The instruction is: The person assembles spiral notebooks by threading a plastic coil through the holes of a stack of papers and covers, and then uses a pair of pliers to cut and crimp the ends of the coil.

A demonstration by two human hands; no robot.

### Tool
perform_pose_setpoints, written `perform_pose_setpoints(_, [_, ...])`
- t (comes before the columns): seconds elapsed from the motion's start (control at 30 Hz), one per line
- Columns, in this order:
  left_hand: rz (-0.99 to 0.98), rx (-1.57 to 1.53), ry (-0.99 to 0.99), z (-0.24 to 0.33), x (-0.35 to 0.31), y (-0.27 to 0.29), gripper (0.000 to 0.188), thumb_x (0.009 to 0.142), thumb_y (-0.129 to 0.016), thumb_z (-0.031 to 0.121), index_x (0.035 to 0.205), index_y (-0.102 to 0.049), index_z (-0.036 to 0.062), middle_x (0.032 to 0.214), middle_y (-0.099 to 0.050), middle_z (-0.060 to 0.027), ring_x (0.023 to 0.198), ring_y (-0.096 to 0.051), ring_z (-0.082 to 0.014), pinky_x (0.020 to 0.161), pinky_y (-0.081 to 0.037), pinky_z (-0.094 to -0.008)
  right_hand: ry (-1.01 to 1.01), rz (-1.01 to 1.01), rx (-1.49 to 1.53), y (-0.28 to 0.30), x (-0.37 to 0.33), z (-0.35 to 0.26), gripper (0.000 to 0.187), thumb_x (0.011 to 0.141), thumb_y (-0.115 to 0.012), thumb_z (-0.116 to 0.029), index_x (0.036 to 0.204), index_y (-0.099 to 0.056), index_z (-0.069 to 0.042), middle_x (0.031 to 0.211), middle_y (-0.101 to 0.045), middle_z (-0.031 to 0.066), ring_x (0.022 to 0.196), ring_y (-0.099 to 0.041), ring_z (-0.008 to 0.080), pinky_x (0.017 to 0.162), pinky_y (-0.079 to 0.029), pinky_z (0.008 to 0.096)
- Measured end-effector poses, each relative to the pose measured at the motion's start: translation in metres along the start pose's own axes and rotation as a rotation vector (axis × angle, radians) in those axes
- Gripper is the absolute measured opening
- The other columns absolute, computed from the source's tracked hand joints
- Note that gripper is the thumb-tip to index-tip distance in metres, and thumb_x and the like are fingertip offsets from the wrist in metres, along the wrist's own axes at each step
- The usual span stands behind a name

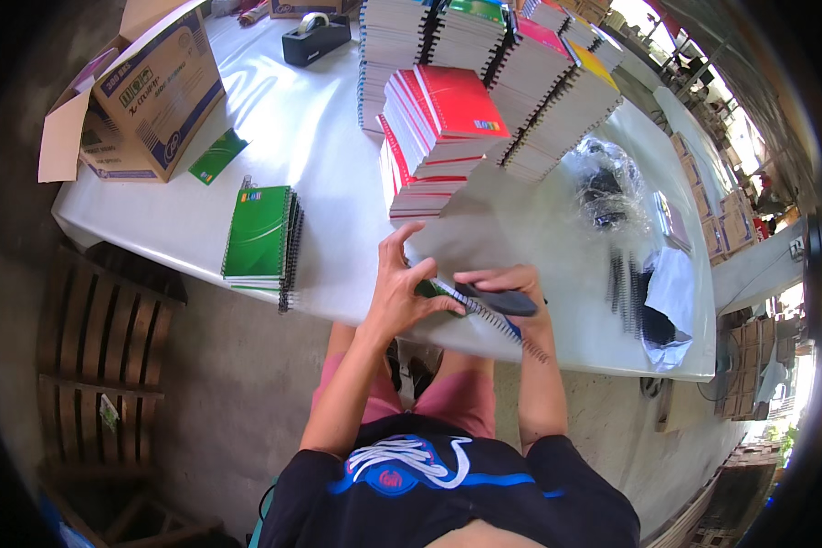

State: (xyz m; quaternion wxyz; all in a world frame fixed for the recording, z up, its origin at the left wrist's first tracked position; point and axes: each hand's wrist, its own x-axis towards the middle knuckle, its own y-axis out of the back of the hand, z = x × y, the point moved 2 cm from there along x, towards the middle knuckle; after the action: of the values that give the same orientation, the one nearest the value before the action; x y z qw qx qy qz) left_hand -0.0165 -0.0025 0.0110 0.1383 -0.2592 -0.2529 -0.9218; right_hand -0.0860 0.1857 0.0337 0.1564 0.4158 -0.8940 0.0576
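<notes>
Head view. Left hand: forearm rose from the lower edge, fingers spread and arched, thumb and fingertips pressing on a green spiral-bound notebook at the near edge of the worktop. Right hand: forearm came up beside the left, fingers closed around a dark handled tool laid across the notebook's wire spine. The notebook overhung the near edge, its spine running diagonally toward the person's right.

Edges and room: the white worktop ran from the far-left corner to the right corner; a bare stretch lay between the hands and the red stack. Beyond the left edge stood a wooden slatted pallet on the concrete floor.

Holdings on the worktop:
- Stack of green notebooks, near the near-left edge, well apart from the hands.
- Loose green cover, just beside the carton.
- Cardboard carton, far-left corner, flaps open; contents could not be told.
- Tape dispenser, black, at the far edge.
- Stack of red notebooks, mid-worktop, just beyond the hands.
- Tall leaning stacks of notebooks, far side, against the red stack.
- Clear plastic bag, toward the right edge, holding dark items.
- Loose wire spirals, near the right corner.
</notes>
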Motion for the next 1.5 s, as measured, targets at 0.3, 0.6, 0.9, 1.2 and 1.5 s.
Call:
perform_pose_setpoints(0.3, [-0.019, 0.015, -0.064, -0.015, 0.006, 0.011, 0.055, 0.043, -0.086, 0.042, 0.067, -0.054, 0.0051, 0.131, -0.038, -0.0172, 0.111, -0.038, -0.037, 0.089, -0.039, -0.0447, -0.205, 0.027, -0.383, -0.01, 0.017, 0.012, 0.023, 0.077, -0.059, 0.002, 0.098, -0.068, 0.004, 0.108, -0.062, 0.0261, 0.098, -0.064, 0.0301, 0.088, -0.05, 0.0347])
perform_pose_setpoints(0.6, [-0.028, -0.012, -0.072, -0.012, 0.007, 0.003, 0.057, 0.042, -0.089, 0.04, 0.065, -0.05, 0.0061, 0.137, -0.033, -0.0134, 0.117, -0.037, -0.0353, 0.083, -0.041, -0.0463, 0.133, 0.026, 0.211, -0.013, -0.001, 0.001, 0.021, 0.081, -0.058, -0.004, 0.097, -0.069, 0.003, 0.105, -0.063, 0.0274, 0.097, -0.064, 0.0324, 0.088, -0.05, 0.0361])
perform_pose_setpoints(0.9, [-0.012, -0.043, -0.083, -0.006, 0.008, 0.001, 0.053, 0.043, -0.085, 0.042, 0.068, -0.055, 0.0062, 0.131, -0.039, -0.0151, 0.111, -0.039, -0.0371, 0.089, -0.039, -0.0464, -0.102, 0.118, -0.234, -0.001, -0.006, 0.018, 0.03, 0.075, -0.058, 0.008, 0.103, -0.067, 0.002, 0.107, -0.066, 0.0168, 0.1, -0.063, 0.0204, 0.09, -0.046, 0.028])
perform_pose_setpoints(1.2, [0.026, 0.45, -0.11, 0.015, -0.003, -0.004, 0.027, 0.072, -0.069, 0.044, 0.092, -0.066, 0.025, 0.11, -0.054, 0.006, 0.125, -0.034, -0.03, 0.099, -0.006, -0.0623, -0.566, 0.362, -1.19, 0.024, -0.039, -0.011, 0.076, 0.078, -0.069, -0.03, 0.141, -0.031, -0.009, 0.142, -0.036, 0.0175, 0.131, -0.033, 0.0354, 0.106, -0.029, 0.047])
perform_pose_setpoints(1.5, [-0.05, 0.343, -0.058, 0.028, -0.006, -0.007, 0.015, 0.079, -0.067, 0.035, 0.091, -0.067, 0.0254, 0.087, -0.055, 0.0045, 0.103, -0.05, -0.0182, 0.097, -0.01, -0.0616, -0.716, 0.76, -1.276, 0.045, -0.146, 0.006, 0.053, 0.094, -0.048, -0.03, 0.139, -0.034, -0.008, 0.138, -0.037, 0.0181, 0.129, -0.032, 0.0333, 0.106, -0.027, 0.0464])
